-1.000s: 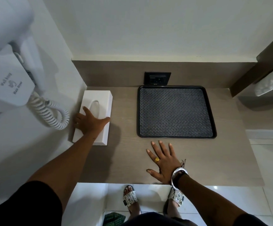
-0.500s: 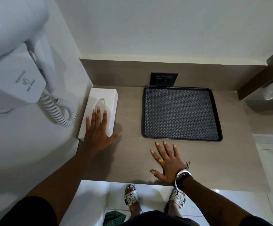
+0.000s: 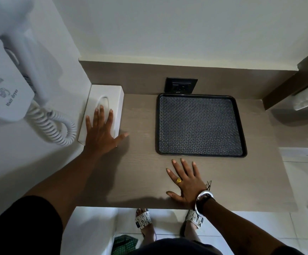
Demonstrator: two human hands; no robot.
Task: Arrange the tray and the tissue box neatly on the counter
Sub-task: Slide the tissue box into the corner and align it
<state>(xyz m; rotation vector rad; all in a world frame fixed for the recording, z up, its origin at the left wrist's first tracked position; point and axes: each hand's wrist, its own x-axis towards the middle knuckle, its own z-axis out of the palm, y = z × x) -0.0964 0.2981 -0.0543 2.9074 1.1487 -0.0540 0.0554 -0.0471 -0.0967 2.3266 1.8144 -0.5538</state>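
A white tissue box [image 3: 111, 96] lies lengthwise against the left wall, its far end near the back panel. My left hand [image 3: 101, 133] rests flat on its near half, fingers spread, thumb out on the counter. A black tray [image 3: 201, 124] with a patterned mat sits flat at the back middle of the brown counter [image 3: 138, 166], its far rim just below the socket. Just in front of the tray's near rim, my right hand [image 3: 186, 183] lies flat on the counter with fingers apart, holding nothing.
A white wall hair dryer [image 3: 6, 85] with a coiled cord [image 3: 55, 126] hangs on the left wall beside the box. A black power socket [image 3: 180, 85] sits in the back panel. A dark shelf [image 3: 295, 83] juts in at the right. My sandalled feet stand below the counter's front edge.
My left hand went from gripping the box's near end to lying flat on top, and the box now sits nearer the back panel along the wall. Right hand and tray stayed put.
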